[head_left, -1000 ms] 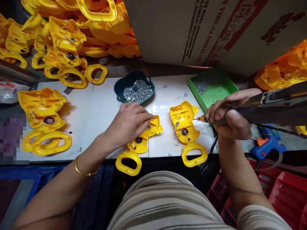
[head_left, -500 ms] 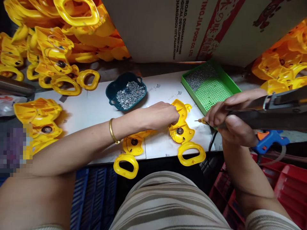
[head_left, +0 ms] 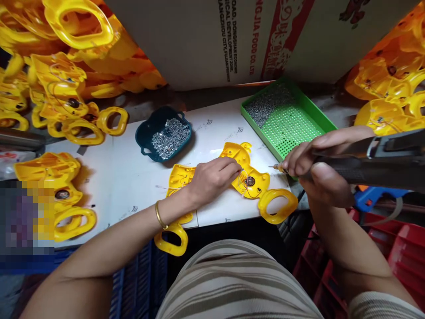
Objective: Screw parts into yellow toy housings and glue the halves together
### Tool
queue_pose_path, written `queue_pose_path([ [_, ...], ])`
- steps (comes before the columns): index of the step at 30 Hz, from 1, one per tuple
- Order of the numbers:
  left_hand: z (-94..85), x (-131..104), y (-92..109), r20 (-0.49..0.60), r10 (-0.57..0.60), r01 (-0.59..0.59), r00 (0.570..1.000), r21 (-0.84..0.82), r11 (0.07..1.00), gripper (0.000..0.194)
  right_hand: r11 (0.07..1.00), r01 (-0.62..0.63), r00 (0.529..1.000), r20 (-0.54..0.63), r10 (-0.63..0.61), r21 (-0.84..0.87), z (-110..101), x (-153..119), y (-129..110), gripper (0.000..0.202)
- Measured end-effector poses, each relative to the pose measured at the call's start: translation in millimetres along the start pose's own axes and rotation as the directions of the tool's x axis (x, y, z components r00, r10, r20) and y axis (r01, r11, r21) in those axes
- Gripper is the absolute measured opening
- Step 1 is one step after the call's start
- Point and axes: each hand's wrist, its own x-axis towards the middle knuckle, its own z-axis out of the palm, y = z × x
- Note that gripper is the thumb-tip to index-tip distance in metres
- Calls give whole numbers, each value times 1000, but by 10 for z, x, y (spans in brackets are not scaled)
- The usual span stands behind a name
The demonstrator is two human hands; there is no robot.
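Clearly, we have one shell (head_left: 260,179) toward the counter (head_left: 122,177)'s front, its wires (head_left: 245,182) pinched in our left hand (head_left: 215,177); our right hand (head_left: 318,166) grips one driver (head_left: 375,164), tip near the shell. A second shell (head_left: 179,173) lies partly hidden below our left arm (head_left: 133,243). Beyond sit one bowl (head_left: 146,128) and one tray (head_left: 292,133), both holding metal bits (head_left: 172,135); one carton (head_left: 186,44) blocks the back. Two handles (head_left: 291,203) overhang the front edge; bare counter stretches left toward more shells (head_left: 49,168).
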Motion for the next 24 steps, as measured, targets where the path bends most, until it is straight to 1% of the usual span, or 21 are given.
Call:
queue_pose_path([
  [3, 44, -23, 118, -32, -73, 74, 997, 36, 997, 9, 1000, -18, 1000, -3, 18, -20, -15, -47, 116, 23],
  [7, 61, 33, 150, -96, -116, 123, 989, 69, 990, 10, 995, -95, 991, 91, 98, -42, -4, -160, 164, 25],
  [10, 90, 42, 143, -155, -101, 122, 983, 134, 983, 11, 994, -107, 985, 137, 105, 3, 50, -251, 107, 28],
  [14, 151, 2, 157, -172, -106, 139, 979, 189, 972, 14, 988, -151, 975, 172, 142, 42, 129, -347, 6, 30],
  [17, 211, -20, 157, -195, -121, 164, 973, 223, 961, 15, 982, -184, 974, 147, 175, 49, 152, -387, -61, 32],
  [19, 251, -21, 144, -192, -125, 169, 973, 237, 957, 16, 980, -190, 976, 120, 182, 60, 150, -390, -119, 31],
  [24, 305, -1, 120, -213, -93, 140, 973, 221, 965, 13, 972, -229, 969, 105, 224, 44, 96, -331, -291, 29],
])
